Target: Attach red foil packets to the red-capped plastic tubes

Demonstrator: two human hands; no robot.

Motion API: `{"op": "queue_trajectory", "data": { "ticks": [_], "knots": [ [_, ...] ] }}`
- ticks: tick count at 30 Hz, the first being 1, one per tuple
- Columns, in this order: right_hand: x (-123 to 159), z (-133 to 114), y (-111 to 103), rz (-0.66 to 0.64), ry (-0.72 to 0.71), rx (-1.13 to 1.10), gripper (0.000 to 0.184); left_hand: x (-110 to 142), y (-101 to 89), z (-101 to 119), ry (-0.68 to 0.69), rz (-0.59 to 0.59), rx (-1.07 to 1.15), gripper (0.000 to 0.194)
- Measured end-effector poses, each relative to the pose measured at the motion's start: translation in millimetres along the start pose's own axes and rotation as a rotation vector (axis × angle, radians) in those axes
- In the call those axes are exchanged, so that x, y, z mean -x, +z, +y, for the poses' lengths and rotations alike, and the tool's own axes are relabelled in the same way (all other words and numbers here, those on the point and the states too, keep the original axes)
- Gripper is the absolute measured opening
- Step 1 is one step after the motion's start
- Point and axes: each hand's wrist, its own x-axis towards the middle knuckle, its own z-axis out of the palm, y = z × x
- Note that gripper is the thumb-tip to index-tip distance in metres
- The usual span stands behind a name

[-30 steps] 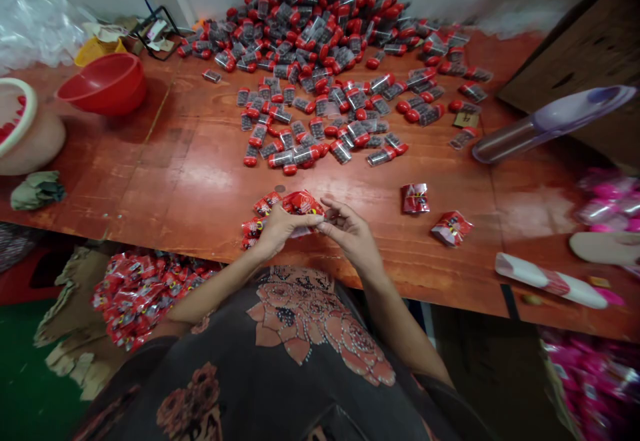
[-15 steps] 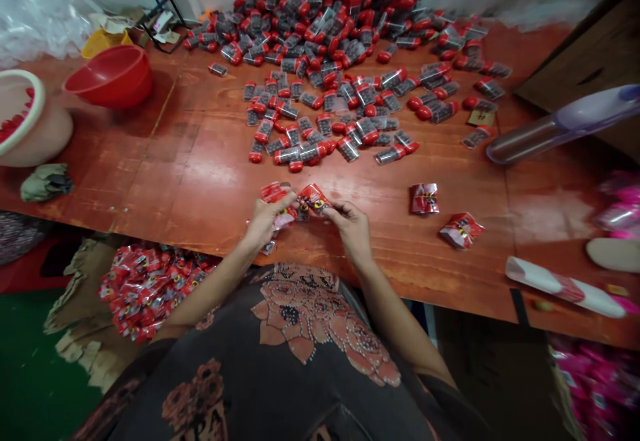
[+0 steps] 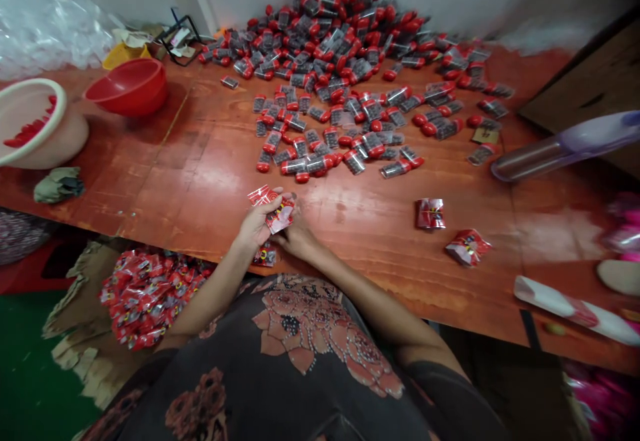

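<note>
My left hand (image 3: 256,226) is closed on red printed packets (image 3: 280,217), which fan out beyond its thumb above the table's front edge. My right hand (image 3: 299,236) reaches across close behind and below them. Its fingers are mostly hidden by the packets and my left hand, so whether they hold anything does not show. Under my left hand, at the table edge, lies another red packet (image 3: 265,255). Off to the right, two packets lie apart on the wood: a flat one (image 3: 431,214) and a tilted one (image 3: 469,248).
A big heap of red-capped clear tubes (image 3: 330,48) fills the table's back. Left stand a red bowl (image 3: 127,91), a white tub (image 3: 65,131) and a crumpled cloth (image 3: 59,184). A box of red packets (image 3: 150,294) sits below. A purple-ended cylinder (image 3: 560,148) lies right.
My right hand has moved left, from beside the left hand to behind and below its packets. The packet it pinched no longer shows in it. The view has shifted slightly.
</note>
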Motion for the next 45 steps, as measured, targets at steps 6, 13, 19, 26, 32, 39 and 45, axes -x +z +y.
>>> {"op": "queue_trajectory", "data": {
  "ticks": [6,13,19,26,32,39,45],
  "knots": [
    [-9.2,-10.9,-43.9,0.382,0.170,-0.282,0.030,-8.4,3.3,3.6,0.221,0.049,-0.031,0.030],
    [-29.6,-25.6,-63.3,0.423,0.159,-0.504,0.023,-11.2,24.8,15.8,0.237,-0.049,-0.160,0.025],
    [-24.7,-24.5,-69.6,0.398,0.120,-0.322,0.024,-11.7,23.5,14.2,0.200,-0.103,-0.203,0.028],
    [-30.6,30.9,-115.8,0.362,0.099,0.055,0.033,-18.6,6.5,36.8,0.287,0.065,-0.082,0.016],
    [-43.0,103.0,-153.0,0.409,0.279,0.631,0.039,-11.3,-10.9,71.6,0.437,0.186,0.023,0.016],
    [2.6,71.9,-124.8,0.302,0.226,0.592,0.026,-7.2,-7.0,36.8,0.247,0.131,0.017,0.019],
    [42.4,15.3,-100.5,0.433,0.323,-0.177,0.036,-7.3,7.1,4.8,0.053,0.033,0.004,0.022]
  ]
}}
